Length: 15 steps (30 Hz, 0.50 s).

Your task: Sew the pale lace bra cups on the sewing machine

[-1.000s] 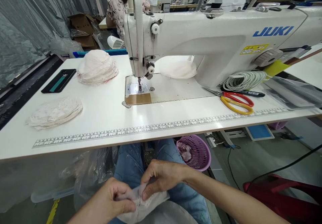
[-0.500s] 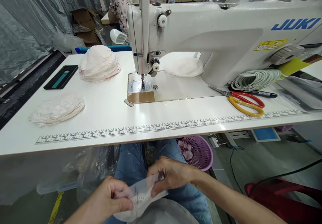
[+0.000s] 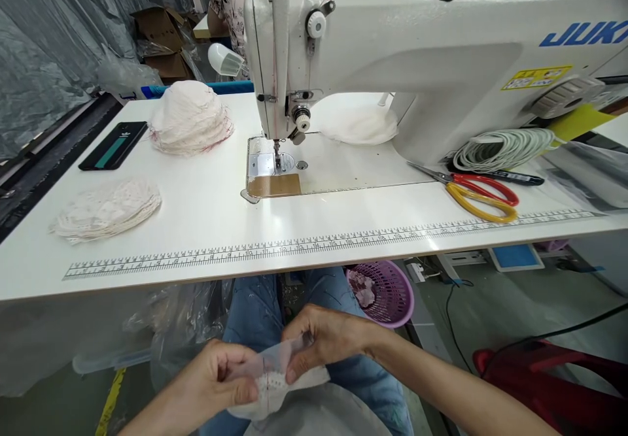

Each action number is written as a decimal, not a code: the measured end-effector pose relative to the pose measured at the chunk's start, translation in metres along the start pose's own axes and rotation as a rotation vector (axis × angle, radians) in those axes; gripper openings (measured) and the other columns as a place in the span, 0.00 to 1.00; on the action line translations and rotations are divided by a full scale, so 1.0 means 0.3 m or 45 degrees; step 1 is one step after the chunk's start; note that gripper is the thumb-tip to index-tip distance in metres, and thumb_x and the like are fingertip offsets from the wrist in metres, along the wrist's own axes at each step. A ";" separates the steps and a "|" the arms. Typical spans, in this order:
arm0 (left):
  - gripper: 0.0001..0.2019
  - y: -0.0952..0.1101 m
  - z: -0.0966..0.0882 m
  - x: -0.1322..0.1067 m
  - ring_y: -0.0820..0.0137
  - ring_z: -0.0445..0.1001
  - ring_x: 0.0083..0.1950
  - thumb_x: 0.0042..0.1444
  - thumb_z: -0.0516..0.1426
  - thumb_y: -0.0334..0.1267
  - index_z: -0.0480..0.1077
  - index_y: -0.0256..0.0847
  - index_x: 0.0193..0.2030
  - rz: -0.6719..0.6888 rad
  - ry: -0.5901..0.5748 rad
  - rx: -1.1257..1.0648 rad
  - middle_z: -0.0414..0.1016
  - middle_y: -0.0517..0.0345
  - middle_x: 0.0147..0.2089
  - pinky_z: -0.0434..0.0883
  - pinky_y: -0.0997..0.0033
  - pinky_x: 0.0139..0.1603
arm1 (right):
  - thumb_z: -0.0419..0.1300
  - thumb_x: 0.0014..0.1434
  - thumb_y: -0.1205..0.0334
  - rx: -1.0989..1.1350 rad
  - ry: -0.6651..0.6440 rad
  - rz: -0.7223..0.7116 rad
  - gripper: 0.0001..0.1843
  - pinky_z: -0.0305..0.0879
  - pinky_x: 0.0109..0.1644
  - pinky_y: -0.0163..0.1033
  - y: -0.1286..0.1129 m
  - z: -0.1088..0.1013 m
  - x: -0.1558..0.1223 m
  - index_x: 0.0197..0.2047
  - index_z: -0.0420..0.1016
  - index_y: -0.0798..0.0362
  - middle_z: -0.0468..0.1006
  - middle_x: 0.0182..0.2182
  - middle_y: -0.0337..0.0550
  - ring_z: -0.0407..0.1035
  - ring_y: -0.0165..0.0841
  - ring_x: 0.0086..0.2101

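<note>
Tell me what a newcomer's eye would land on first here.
The big white JUKI sewing machine fills the top of the view, standing on the white table. Below the table's near edge, the left hand and right hand both pinch a thin white fabric piece over the lap. Red and yellow scissors lie on the table at the right.

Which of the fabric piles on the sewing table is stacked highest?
The domed pile beside the black phone, edged in red. The front-left pile lies flat, and the rear pile behind the needle is low.
</note>
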<state>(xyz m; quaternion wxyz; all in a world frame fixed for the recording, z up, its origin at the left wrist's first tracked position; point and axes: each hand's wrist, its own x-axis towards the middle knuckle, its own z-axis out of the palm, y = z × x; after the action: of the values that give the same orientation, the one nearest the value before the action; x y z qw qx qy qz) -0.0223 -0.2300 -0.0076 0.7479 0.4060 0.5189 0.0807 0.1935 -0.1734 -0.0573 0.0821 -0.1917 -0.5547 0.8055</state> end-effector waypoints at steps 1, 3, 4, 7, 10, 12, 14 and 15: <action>0.25 0.004 0.005 0.005 0.74 0.49 0.26 0.40 0.63 0.60 0.75 0.34 0.28 -0.008 -0.004 0.000 0.55 0.65 0.23 0.47 0.75 0.27 | 0.68 0.46 0.54 -0.005 -0.010 0.001 0.17 0.62 0.29 0.26 -0.002 -0.001 0.001 0.33 0.79 0.59 0.74 0.25 0.37 0.66 0.24 0.25; 0.25 0.009 0.013 0.014 0.75 0.49 0.26 0.38 0.64 0.59 0.74 0.34 0.24 -0.046 0.028 0.027 0.54 0.65 0.21 0.47 0.76 0.26 | 0.69 0.45 0.54 -0.035 0.002 0.029 0.17 0.61 0.28 0.26 -0.005 -0.006 -0.001 0.33 0.79 0.60 0.74 0.24 0.37 0.65 0.24 0.24; 0.24 0.010 0.015 0.017 0.75 0.49 0.25 0.38 0.64 0.59 0.74 0.34 0.23 -0.059 0.048 0.038 0.55 0.65 0.21 0.47 0.76 0.26 | 0.69 0.45 0.54 -0.042 0.018 0.051 0.17 0.61 0.27 0.26 -0.007 -0.011 -0.005 0.32 0.79 0.60 0.74 0.24 0.37 0.65 0.23 0.24; 0.25 0.006 0.011 0.015 0.75 0.52 0.25 0.39 0.64 0.59 0.75 0.33 0.24 -0.070 0.061 -0.005 0.59 0.64 0.21 0.49 0.77 0.26 | 0.69 0.44 0.53 0.047 0.048 0.081 0.18 0.62 0.29 0.27 -0.010 -0.033 -0.029 0.32 0.79 0.60 0.74 0.25 0.38 0.66 0.24 0.25; 0.25 -0.020 -0.008 0.008 0.75 0.55 0.26 0.39 0.64 0.59 0.76 0.33 0.26 -0.089 0.057 -0.067 0.63 0.62 0.22 0.52 0.77 0.27 | 0.70 0.43 0.54 0.212 0.007 0.027 0.19 0.66 0.38 0.32 0.000 -0.047 -0.055 0.35 0.79 0.58 0.75 0.30 0.40 0.70 0.29 0.31; 0.25 -0.057 -0.026 0.009 0.75 0.56 0.25 0.40 0.64 0.59 0.77 0.33 0.27 -0.075 0.061 -0.080 0.63 0.61 0.21 0.53 0.77 0.27 | 0.72 0.39 0.55 0.301 0.000 -0.017 0.22 0.66 0.41 0.34 0.017 -0.042 -0.065 0.37 0.78 0.57 0.75 0.31 0.40 0.70 0.30 0.34; 0.26 -0.105 -0.045 0.017 0.76 0.54 0.23 0.41 0.63 0.60 0.76 0.33 0.26 -0.019 0.056 -0.082 0.61 0.62 0.20 0.51 0.77 0.25 | 0.74 0.33 0.56 0.376 0.025 -0.043 0.26 0.66 0.42 0.35 0.039 -0.026 -0.068 0.38 0.77 0.56 0.75 0.31 0.39 0.70 0.30 0.34; 0.26 -0.129 -0.053 0.022 0.77 0.54 0.22 0.41 0.63 0.60 0.76 0.32 0.26 0.014 0.049 -0.087 0.60 0.62 0.19 0.50 0.77 0.24 | 0.75 0.30 0.57 0.411 0.048 -0.042 0.28 0.66 0.41 0.35 0.050 -0.016 -0.067 0.38 0.77 0.56 0.75 0.31 0.38 0.70 0.30 0.33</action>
<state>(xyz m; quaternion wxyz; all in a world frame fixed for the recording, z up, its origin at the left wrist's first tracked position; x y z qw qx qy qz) -0.0444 -0.2435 -0.0411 0.7507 0.3816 0.5279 0.1103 0.2151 -0.1816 -0.0682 0.1355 -0.1820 -0.4194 0.8790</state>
